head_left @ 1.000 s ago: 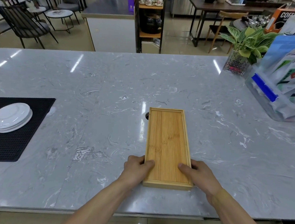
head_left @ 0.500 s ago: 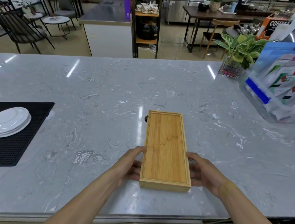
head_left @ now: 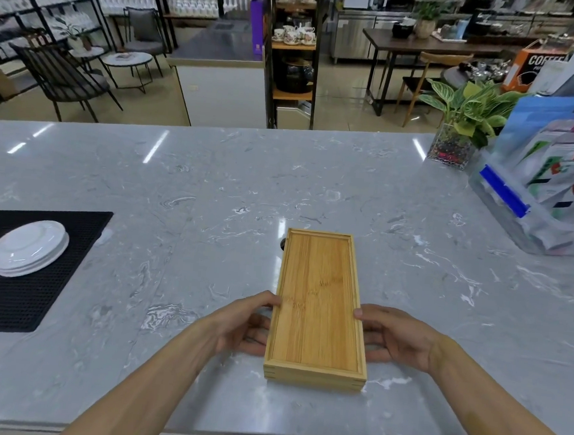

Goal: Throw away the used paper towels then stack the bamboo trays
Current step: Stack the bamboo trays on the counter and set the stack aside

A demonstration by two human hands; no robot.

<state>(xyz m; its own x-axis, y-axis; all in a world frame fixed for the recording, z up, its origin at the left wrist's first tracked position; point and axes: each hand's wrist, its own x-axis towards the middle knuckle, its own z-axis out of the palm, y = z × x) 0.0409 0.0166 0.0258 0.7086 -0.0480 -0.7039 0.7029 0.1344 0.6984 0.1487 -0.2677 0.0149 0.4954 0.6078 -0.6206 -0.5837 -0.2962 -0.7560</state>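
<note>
Ok so where I'm at: no paper towels anywhere on the counter (head_left: 212, 184) that I can see, so I'm guessing that part is handled. The trays (head_left: 319, 309) look stacked too. There's a seam line along the near end, which reads to me like one tray sitting on another, edges flush, but I can't say for sure how many are in there. They sit in the middle of the counter, close to my side, long way pointing away from me.

My left hand (head_left: 243, 323) is on the left long edge, thumb up on the rim, fingers curled loosely against the side. Right hand (head_left: 392, 339) mirrors it on the right edge. Both are half open and pressed on the stack from either side, more of a squaring-up hold than a lift. The stack looks flat on the counter, not raised.

So what's left is maybe just nudging it straight and letting go, as far as I can judge.

Room-wise it's easy. The near end of the stack is near the counter's front lip but not hanging over. The black mat (head_left: 27, 265) with the plates (head_left: 29, 248) is well off to the left, the plant (head_left: 456, 141) and the brochure bin (head_left: 536, 216) are far right. Lots of bare counter ahead. A small dark thing peeks out by the stack's far left corner; can't tell what it is.
</note>
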